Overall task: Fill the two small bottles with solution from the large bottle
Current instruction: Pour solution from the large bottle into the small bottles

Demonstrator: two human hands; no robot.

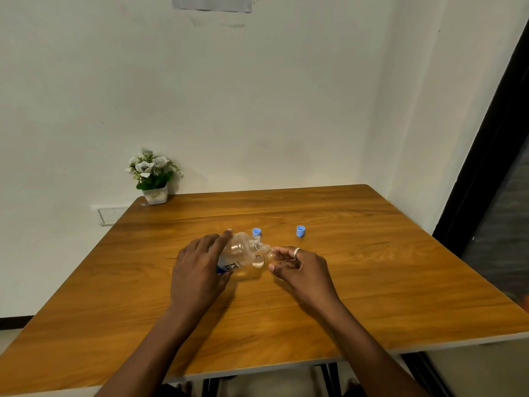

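My left hand (200, 270) grips the large clear bottle (239, 252), tilted to the right with its mouth low. Its neck meets the top of a small clear bottle (258, 260) standing on the table. My right hand (300, 267), a ring on one finger, pinches a second small clear bottle (270, 253) just right of the first; how that one stands is hard to tell. Two blue caps lie on the wood: one (256, 232) right behind the bottles, the other (300, 231) farther right.
The wooden table (372, 282) fills the view, its front edge close to me. A white pot of white flowers (153, 179) stands at the far left corner by the wall. A dark door frame (486, 173) runs down the right side.
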